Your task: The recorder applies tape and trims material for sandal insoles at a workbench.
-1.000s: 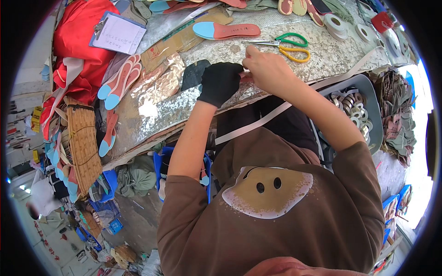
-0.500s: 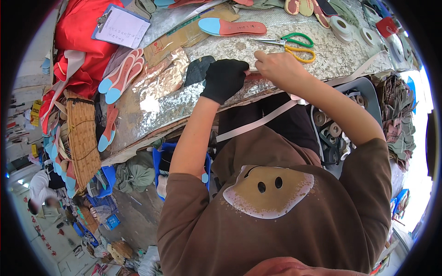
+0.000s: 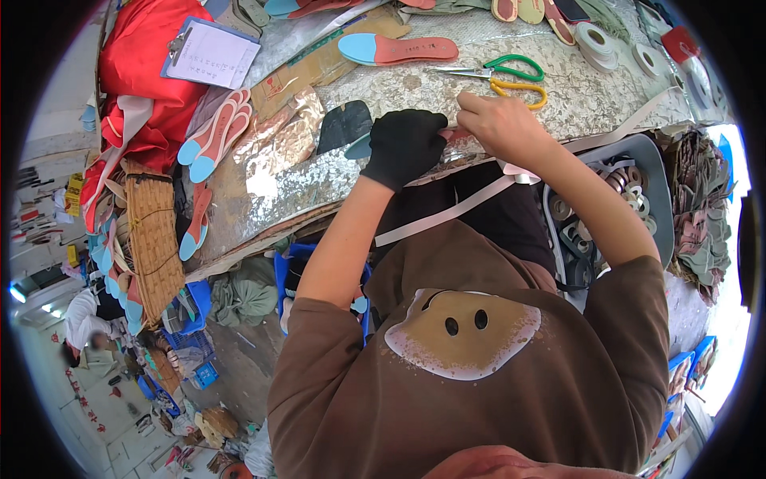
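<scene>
My left hand (image 3: 404, 147), in a black glove, is closed round an insole at the bench's near edge. The insole's blue-grey end (image 3: 361, 147) sticks out left of the glove, and its red part (image 3: 458, 136) shows between my hands. My bare right hand (image 3: 503, 129) has its fingers bent and pinched at the red end; its fingertips are partly hidden. Just beyond the right hand lie scissors (image 3: 511, 77) with one green and one yellow handle. A black flat piece (image 3: 345, 126) lies left of the glove. A pale strip (image 3: 451, 214) hangs below my right forearm across my lap.
A red and blue insole (image 3: 399, 49) lies farther back, with more insoles (image 3: 219, 136) at the left. Rolls of white tape (image 3: 597, 46) stand at the back right. A grey bin (image 3: 662, 168) of rolls sits by my right arm. A clipboard (image 3: 211, 53) rests on red cloth (image 3: 140, 60).
Both hands have shifted slightly to the right and nearer to me. The insole's blue-grey end now shows beside the glove, and more red shows between my hands.
</scene>
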Demonstrator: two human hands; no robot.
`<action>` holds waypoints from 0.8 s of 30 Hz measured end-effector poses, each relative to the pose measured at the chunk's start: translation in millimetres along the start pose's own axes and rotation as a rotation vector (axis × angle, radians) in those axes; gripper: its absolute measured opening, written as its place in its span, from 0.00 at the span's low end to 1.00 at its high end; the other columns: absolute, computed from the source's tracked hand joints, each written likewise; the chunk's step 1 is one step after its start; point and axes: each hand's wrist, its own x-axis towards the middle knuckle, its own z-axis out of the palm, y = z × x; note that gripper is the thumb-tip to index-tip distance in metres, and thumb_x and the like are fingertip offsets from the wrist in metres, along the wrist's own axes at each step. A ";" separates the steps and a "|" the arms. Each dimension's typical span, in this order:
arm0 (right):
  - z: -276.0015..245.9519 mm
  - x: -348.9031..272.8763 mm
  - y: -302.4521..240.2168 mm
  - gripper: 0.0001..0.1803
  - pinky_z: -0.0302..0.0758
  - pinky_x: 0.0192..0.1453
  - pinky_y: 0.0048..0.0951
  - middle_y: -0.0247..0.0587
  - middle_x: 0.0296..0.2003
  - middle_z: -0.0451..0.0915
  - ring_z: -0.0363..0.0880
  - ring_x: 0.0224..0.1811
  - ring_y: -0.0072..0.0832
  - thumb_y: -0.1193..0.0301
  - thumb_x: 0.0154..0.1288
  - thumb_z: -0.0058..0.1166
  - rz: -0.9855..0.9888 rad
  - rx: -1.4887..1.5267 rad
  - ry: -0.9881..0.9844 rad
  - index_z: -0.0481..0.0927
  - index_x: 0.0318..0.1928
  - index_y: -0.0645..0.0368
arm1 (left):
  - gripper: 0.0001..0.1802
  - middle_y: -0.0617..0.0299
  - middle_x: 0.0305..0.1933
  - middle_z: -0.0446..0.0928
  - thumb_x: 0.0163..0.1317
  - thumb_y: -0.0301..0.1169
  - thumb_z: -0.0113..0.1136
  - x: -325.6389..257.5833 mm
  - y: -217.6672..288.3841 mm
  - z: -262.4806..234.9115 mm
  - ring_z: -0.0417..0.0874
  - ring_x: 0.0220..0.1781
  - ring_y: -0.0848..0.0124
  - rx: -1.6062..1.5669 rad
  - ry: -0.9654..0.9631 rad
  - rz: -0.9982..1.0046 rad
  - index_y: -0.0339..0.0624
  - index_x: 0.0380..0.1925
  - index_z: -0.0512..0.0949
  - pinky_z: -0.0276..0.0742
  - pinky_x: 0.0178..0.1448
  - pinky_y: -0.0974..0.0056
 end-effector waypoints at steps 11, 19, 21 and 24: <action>-26.7 -44.1 4.2 0.25 0.61 0.25 0.33 0.42 0.13 0.64 0.63 0.18 0.32 0.57 0.60 0.64 0.494 0.710 0.008 0.71 0.20 0.64 | 0.23 0.50 0.26 0.79 0.59 0.54 0.57 -14.1 25.1 -30.7 0.82 0.30 0.52 -0.018 -0.295 0.067 0.45 0.25 0.81 0.75 0.33 0.51; -31.5 -46.7 -56.5 0.08 0.50 0.25 0.19 0.19 0.17 0.56 0.51 0.20 0.11 0.72 0.63 0.62 0.525 1.366 0.373 0.79 0.40 0.60 | 0.13 0.55 0.23 0.76 0.59 0.37 0.64 -77.7 47.6 -79.6 0.78 0.24 0.60 -0.597 -0.014 -0.378 0.38 0.34 0.82 0.71 0.31 0.61; -33.2 -38.8 -73.9 0.06 0.51 0.25 0.17 0.20 0.20 0.62 0.54 0.21 0.09 0.74 0.64 0.60 0.462 1.409 0.543 0.80 0.41 0.58 | 0.14 0.57 0.25 0.78 0.61 0.38 0.63 -86.9 56.1 -77.6 0.79 0.26 0.65 -0.747 0.143 -0.450 0.37 0.35 0.81 0.72 0.33 0.63; -38.2 -23.5 -99.1 0.04 0.61 0.27 0.17 0.29 0.23 0.75 0.64 0.22 0.12 0.76 0.63 0.61 0.370 1.184 0.412 0.79 0.37 0.62 | 0.17 0.62 0.31 0.81 0.67 0.41 0.59 -94.0 67.5 -77.4 0.78 0.32 0.77 -0.935 0.333 -0.538 0.34 0.38 0.81 0.73 0.38 0.68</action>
